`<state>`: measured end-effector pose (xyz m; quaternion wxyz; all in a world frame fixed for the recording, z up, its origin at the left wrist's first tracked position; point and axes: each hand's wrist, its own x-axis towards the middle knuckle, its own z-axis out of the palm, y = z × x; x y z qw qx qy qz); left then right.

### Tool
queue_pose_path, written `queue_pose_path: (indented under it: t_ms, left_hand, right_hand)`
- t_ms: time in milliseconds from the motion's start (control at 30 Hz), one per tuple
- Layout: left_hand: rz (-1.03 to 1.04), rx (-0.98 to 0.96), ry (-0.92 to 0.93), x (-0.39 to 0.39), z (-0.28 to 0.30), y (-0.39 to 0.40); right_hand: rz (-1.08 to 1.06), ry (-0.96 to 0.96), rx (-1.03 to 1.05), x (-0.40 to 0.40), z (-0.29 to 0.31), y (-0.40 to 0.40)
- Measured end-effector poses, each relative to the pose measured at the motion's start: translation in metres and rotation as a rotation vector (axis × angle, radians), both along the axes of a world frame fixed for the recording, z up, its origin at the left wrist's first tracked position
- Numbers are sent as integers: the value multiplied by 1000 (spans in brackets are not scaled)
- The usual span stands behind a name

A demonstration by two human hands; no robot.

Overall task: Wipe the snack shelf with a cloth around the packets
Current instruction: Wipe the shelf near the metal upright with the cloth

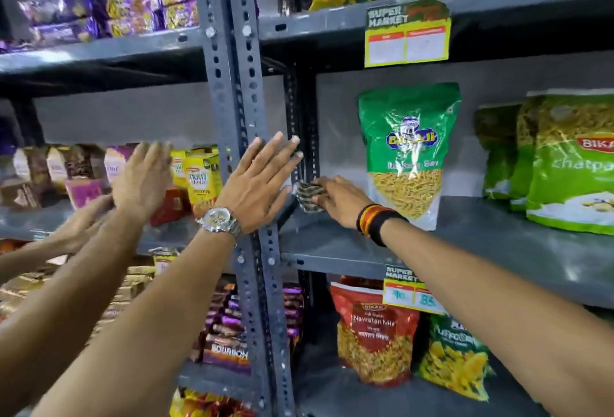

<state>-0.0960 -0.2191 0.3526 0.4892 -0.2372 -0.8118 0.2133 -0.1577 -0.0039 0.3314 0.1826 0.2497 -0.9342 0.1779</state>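
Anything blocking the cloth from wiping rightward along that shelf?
Yes. The right hand holds the cloth at the shelf's left end; the green packet stands upright directly to its right. Bare shelf shows in front of it.

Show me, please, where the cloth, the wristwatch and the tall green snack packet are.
cloth (307, 196): head view, on the dark folded fabric showing beyond the right hand's fingers.
wristwatch (219, 220): head view, on its silver dial at the left wrist.
green snack packet (408, 137): head view, on the printed logo on its front.

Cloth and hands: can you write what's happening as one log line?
right hand: holding cloth | cloth: on shelf, left of green packet | left hand: open, flat by upright post
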Motion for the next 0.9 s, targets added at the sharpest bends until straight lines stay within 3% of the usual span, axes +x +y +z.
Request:
queue_pose_path:
  t_ms: [433,700,900]
  left_hand:
    - [-139,34,109,-19,-9,-5]
    - [-176,47,147,-25,-12,-8]
    - [-162,49,150,-25,-11,-7]
  right_hand:
    - [-284,-100,167,-133,10,-34]
    - [-485,-253,83,-225,-28,-32]
    - [-361,-287,131,-205,-28,-43]
